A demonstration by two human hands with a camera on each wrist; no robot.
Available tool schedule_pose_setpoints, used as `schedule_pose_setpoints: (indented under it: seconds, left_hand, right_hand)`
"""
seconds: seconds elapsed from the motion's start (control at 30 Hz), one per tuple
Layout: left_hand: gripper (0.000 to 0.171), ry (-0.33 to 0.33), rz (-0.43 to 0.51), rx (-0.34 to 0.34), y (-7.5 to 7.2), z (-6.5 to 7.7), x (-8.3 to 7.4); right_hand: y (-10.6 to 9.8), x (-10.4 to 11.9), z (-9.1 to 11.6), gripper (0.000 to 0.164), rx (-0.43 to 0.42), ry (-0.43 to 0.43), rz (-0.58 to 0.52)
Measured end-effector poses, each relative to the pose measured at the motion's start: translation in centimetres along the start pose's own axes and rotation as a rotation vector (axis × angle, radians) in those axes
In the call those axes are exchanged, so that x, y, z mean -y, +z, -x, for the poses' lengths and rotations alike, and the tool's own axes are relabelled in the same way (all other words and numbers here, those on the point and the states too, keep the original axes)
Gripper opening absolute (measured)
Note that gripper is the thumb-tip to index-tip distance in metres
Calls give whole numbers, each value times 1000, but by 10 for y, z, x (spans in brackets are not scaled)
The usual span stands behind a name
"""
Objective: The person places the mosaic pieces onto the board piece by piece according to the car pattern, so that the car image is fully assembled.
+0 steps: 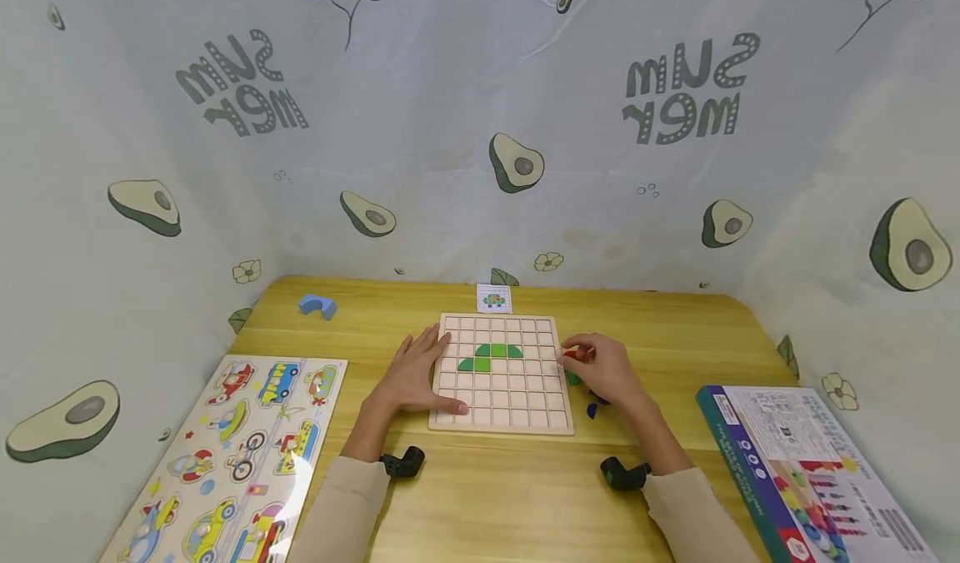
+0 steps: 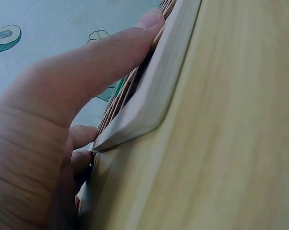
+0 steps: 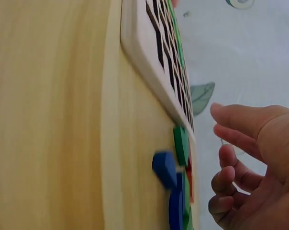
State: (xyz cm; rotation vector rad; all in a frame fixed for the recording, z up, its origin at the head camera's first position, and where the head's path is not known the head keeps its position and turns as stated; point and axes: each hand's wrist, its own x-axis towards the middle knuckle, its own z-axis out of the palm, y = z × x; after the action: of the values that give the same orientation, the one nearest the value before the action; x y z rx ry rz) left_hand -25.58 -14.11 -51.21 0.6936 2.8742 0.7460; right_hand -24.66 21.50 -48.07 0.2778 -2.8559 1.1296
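Observation:
A wooden grid board [image 1: 525,398] lies on the table, with several green squares and rounded corner pieces [image 1: 498,350] set in its upper left and middle cells. My left hand [image 1: 415,377] rests along the board's left side, its thumb on the near left part and its fingers spread at the edge. Just past the right edge, my right hand [image 1: 609,371] hovers over loose pieces. In the right wrist view, a blue piece [image 3: 164,168] and a green piece [image 3: 181,145] lie below this hand; nothing shows between its thumb and index finger.
Behind the board stands a small picture card [image 1: 494,299] with a green turtle-like pattern. A blue arch block [image 1: 318,305] sits at back left. A vehicle puzzle board [image 1: 247,454] lies on the left, and a colourful box [image 1: 817,471] on the right.

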Motion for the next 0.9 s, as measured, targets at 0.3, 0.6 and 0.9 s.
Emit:
schedule_pose_setpoints:
  seconds: [0.3,0.6,0.9]
  left_hand:
    - [131,-14,5,14,0,0,-1]
    - [131,-20,15,17,0,0,-4]
    - [131,-25,5,21,-1,0,-1]
  right_hand:
    - [-19,-22,6,36,-4,61,46]
    - [-24,-25,6,37,30,106,78]
    - [-24,-30,2,41,30,127,85]
